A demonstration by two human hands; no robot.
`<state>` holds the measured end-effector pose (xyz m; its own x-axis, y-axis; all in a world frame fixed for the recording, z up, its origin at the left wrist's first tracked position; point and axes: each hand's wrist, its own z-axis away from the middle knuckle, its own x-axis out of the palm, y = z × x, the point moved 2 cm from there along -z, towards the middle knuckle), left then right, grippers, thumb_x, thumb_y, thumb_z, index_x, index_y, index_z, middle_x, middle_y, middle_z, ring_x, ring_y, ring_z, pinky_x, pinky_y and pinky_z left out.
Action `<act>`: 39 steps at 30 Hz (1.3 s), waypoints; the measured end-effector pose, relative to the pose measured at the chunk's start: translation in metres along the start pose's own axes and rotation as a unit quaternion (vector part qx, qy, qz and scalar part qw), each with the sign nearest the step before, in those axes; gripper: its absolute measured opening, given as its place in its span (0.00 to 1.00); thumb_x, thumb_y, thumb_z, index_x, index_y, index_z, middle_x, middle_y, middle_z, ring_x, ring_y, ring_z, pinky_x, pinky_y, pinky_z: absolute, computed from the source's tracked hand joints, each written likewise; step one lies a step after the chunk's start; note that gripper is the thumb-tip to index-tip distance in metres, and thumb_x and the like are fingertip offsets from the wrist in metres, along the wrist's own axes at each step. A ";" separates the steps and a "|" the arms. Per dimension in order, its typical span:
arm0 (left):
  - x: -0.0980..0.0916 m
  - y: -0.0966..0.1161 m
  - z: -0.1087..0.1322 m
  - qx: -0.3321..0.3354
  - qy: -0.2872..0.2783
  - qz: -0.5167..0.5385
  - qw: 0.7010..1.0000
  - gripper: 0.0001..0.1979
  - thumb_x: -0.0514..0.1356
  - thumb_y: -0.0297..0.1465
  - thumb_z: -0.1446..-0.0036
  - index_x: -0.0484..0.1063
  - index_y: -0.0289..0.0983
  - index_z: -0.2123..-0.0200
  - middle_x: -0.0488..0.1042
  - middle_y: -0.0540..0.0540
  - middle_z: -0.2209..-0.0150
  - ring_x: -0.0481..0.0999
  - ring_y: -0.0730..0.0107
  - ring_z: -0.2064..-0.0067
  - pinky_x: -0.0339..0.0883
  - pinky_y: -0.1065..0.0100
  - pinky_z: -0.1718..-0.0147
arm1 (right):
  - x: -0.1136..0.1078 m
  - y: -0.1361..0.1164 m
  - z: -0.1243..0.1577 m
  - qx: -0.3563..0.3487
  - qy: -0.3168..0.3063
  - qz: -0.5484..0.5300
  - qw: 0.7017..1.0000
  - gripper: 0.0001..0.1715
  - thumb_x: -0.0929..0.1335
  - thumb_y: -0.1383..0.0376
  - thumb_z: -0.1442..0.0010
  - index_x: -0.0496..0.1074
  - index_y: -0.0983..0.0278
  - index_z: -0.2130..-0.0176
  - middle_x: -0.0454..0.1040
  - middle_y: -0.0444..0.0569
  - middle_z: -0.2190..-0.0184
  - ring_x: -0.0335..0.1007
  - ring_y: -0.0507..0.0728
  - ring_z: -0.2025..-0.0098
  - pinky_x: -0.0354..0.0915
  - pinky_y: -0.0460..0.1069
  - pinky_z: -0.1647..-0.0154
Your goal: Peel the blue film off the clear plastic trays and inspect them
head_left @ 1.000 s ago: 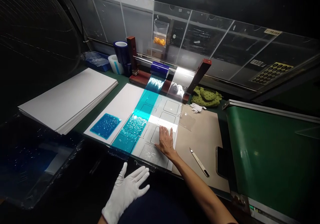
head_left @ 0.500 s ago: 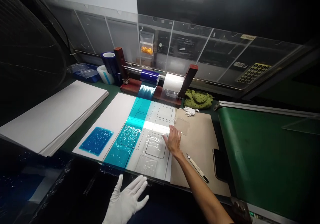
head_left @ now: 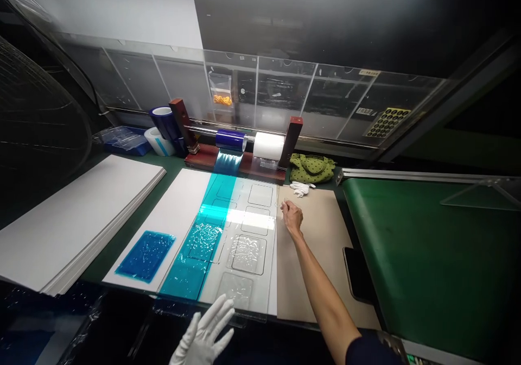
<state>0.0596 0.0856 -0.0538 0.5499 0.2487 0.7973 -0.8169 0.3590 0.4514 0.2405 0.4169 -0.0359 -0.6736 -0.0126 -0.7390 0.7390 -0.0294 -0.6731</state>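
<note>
My left hand [head_left: 200, 335], in a white glove, hovers palm up at the table's front edge, fingers spread and holding nothing. My bare right hand [head_left: 292, 215] is closed in a pinch above the left part of the brown cardboard [head_left: 313, 267]; a small see-through bit shows by the fingertips, too faint to name. To its left lies a clear sheet marked with black rounded outlines [head_left: 260, 195]. Two clear film-covered pieces [head_left: 245, 252] sit on its near half. A strip of teal film [head_left: 189, 262] runs down from the blue film roll [head_left: 230, 140]. A blue square piece [head_left: 145, 255] rests on white paper.
A wooden roll stand [head_left: 293, 142] also carries a white roll [head_left: 268, 146]. At the left is a stack of white sheets [head_left: 81, 213]. A green pouch [head_left: 312, 168], a crumpled white glove [head_left: 300, 189], a phone [head_left: 358, 275] and a green conveyor belt [head_left: 427, 262] are at the right.
My right hand has moved off the clear sheet onto the cardboard side, fingers now pinched. The clear square by it and the knife no longer show. The camera view has shifted.
</note>
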 end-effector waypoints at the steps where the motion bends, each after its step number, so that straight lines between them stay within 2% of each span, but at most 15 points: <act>1: 0.005 0.002 -0.005 0.013 0.017 -0.076 0.997 0.31 0.53 0.49 0.45 0.60 0.43 0.41 0.56 0.41 0.37 0.45 0.49 0.34 0.38 0.45 0.38 | -0.011 -0.002 0.012 -0.013 0.001 -0.023 1.000 0.19 0.57 0.60 0.35 0.73 0.65 0.65 0.77 0.51 0.67 0.71 0.54 0.65 0.61 0.46 0.64; 3: 0.024 0.007 -0.018 0.058 0.074 -0.263 0.960 0.40 0.62 0.43 0.52 0.52 0.45 0.37 0.55 0.39 0.36 0.47 0.45 0.35 0.38 0.43 0.38 | -0.033 -0.010 0.041 -0.045 -0.012 -0.112 0.993 0.21 0.57 0.57 0.35 0.72 0.65 0.64 0.77 0.51 0.67 0.71 0.54 0.66 0.63 0.46 0.65; 4: 0.038 0.011 -0.025 0.097 0.113 -0.363 0.920 0.47 0.66 0.41 0.56 0.46 0.45 0.36 0.52 0.39 0.35 0.45 0.44 0.34 0.37 0.43 0.38 | -0.043 -0.015 0.058 -0.060 -0.029 -0.190 0.979 0.21 0.58 0.56 0.36 0.72 0.66 0.64 0.77 0.51 0.68 0.71 0.54 0.67 0.63 0.47 0.66; 6: 0.071 0.019 -0.040 0.174 0.171 -0.560 0.792 0.62 0.70 0.39 0.65 0.31 0.43 0.35 0.41 0.38 0.33 0.39 0.43 0.34 0.34 0.42 0.38 | -0.059 -0.028 0.094 -0.064 -0.079 -0.353 0.930 0.18 0.63 0.55 0.39 0.73 0.65 0.65 0.77 0.49 0.71 0.70 0.53 0.70 0.63 0.46 0.67; 9: 0.119 0.028 -0.054 0.275 0.123 -0.738 0.604 0.73 0.71 0.44 0.70 0.18 0.36 0.37 0.29 0.29 0.33 0.35 0.36 0.34 0.40 0.37 0.40 | -0.071 -0.040 0.146 0.004 -0.157 -0.537 0.829 0.13 0.68 0.56 0.43 0.74 0.64 0.68 0.74 0.45 0.76 0.66 0.49 0.74 0.60 0.44 0.70; 12: 0.142 0.032 -0.052 0.365 0.044 -0.787 0.495 0.64 0.65 0.43 0.58 0.17 0.32 0.37 0.33 0.25 0.34 0.40 0.35 0.35 0.49 0.36 0.43 | -0.074 -0.034 0.184 0.092 -0.189 -0.631 0.746 0.12 0.71 0.56 0.47 0.74 0.63 0.71 0.71 0.43 0.78 0.63 0.47 0.76 0.59 0.43 0.72; 14: 0.143 0.032 -0.047 0.395 0.008 -0.794 0.462 0.58 0.62 0.39 0.54 0.20 0.30 0.36 0.40 0.25 0.35 0.45 0.38 0.35 0.54 0.39 0.44 | -0.080 -0.020 0.198 0.120 -0.157 -0.630 0.751 0.14 0.71 0.54 0.48 0.75 0.62 0.70 0.72 0.44 0.75 0.65 0.49 0.73 0.61 0.45 0.69; 18: 0.139 0.030 -0.037 0.429 -0.035 -0.796 0.426 0.57 0.62 0.37 0.57 0.24 0.30 0.36 0.53 0.26 0.39 0.56 0.42 0.39 0.59 0.44 0.46 | -0.102 0.006 0.213 0.068 0.010 -0.444 0.893 0.22 0.65 0.49 0.42 0.76 0.63 0.63 0.72 0.48 0.69 0.65 0.53 0.67 0.59 0.46 0.67; 20: 0.142 0.029 -0.033 0.417 -0.044 -0.812 0.407 0.59 0.63 0.40 0.59 0.25 0.32 0.35 0.57 0.28 0.41 0.59 0.42 0.41 0.58 0.43 0.47 | -0.108 0.007 0.222 0.033 0.020 -0.369 0.929 0.27 0.61 0.47 0.39 0.75 0.64 0.60 0.69 0.46 0.74 0.60 0.51 0.73 0.56 0.46 0.72; 24: 0.155 0.028 -0.023 0.334 -0.058 -0.871 0.355 0.55 0.64 0.44 0.65 0.43 0.39 0.35 0.59 0.29 0.41 0.62 0.41 0.44 0.56 0.41 0.49 | -0.104 -0.007 0.239 0.004 -0.103 -0.351 0.931 0.31 0.56 0.47 0.37 0.74 0.68 0.59 0.61 0.40 0.84 0.53 0.48 0.80 0.51 0.45 0.77; 26: 0.161 0.027 -0.018 0.291 -0.056 -0.897 0.328 0.48 0.64 0.44 0.65 0.53 0.41 0.38 0.59 0.29 0.41 0.63 0.39 0.45 0.56 0.40 0.51 | -0.103 -0.015 0.247 -0.013 -0.117 -0.324 0.939 0.28 0.58 0.49 0.37 0.74 0.68 0.62 0.58 0.39 0.85 0.53 0.48 0.81 0.51 0.45 0.77; 31: 0.173 0.016 -0.007 0.212 -0.064 -0.931 0.289 0.44 0.63 0.45 0.65 0.61 0.39 0.41 0.62 0.26 0.44 0.66 0.36 0.49 0.59 0.41 0.56 | -0.109 -0.033 0.271 -0.100 -0.039 -0.053 0.993 0.18 0.58 0.61 0.35 0.72 0.65 0.67 0.67 0.43 0.80 0.61 0.50 0.78 0.53 0.46 0.73; 35: 0.189 0.003 0.000 0.183 -0.060 -0.958 0.214 0.42 0.64 0.37 0.68 0.65 0.31 0.45 0.66 0.24 0.50 0.68 0.33 0.54 0.58 0.37 0.58 | -0.106 -0.046 0.294 -0.143 -0.011 0.174 0.974 0.17 0.56 0.66 0.35 0.70 0.64 0.67 0.71 0.48 0.77 0.64 0.53 0.76 0.51 0.48 0.72; 37: 0.194 -0.001 0.003 0.189 -0.065 -0.962 0.184 0.39 0.64 0.33 0.69 0.67 0.27 0.48 0.68 0.24 0.54 0.68 0.34 0.56 0.59 0.37 0.59 | -0.107 -0.045 0.301 -0.138 0.001 0.188 0.972 0.18 0.55 0.66 0.35 0.69 0.65 0.68 0.70 0.48 0.77 0.63 0.53 0.76 0.50 0.48 0.72; 39: 0.190 -0.002 0.005 0.228 -0.075 -0.948 0.209 0.38 0.64 0.34 0.68 0.67 0.29 0.48 0.68 0.26 0.54 0.68 0.34 0.55 0.60 0.38 0.60 | -0.111 -0.040 0.304 -0.116 0.019 0.112 0.987 0.18 0.56 0.64 0.35 0.69 0.65 0.69 0.68 0.47 0.78 0.61 0.52 0.76 0.50 0.48 0.72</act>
<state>0.1643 0.1276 0.0985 -0.0227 0.0055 -0.9997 0.8942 -0.4470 -0.0228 0.2820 0.1157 0.0819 -0.4948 0.0447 -0.8678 0.8557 0.1988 -0.4777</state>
